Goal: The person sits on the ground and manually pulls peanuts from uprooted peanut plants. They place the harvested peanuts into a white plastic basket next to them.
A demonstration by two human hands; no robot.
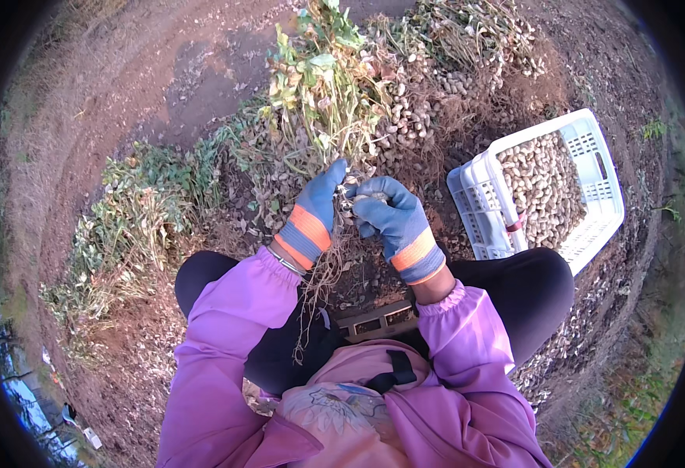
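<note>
My left hand [312,215], in a blue glove with an orange-striped cuff, grips the base of an uprooted peanut plant [328,108]. Its leafy green and yellow stems point away from me, while thin roots [324,266] trail down past my wrist towards my lap. Close beside it, my right hand [400,221] wears the matching glove and has its fingers curled around peanut pods [374,198] at the root end. My right fingers partly hide those pods, so I cannot tell if they are still attached to the plant.
Right of my hands, a white plastic crate [477,196] leans tilted, holding many loose peanuts [544,190]. Ahead lies a heap of peanut plants [477,52] with pods attached. Stripped-looking vines [137,228] lie at left on bare soil [202,76]. Between my legs shows a low slatted seat or block [377,322].
</note>
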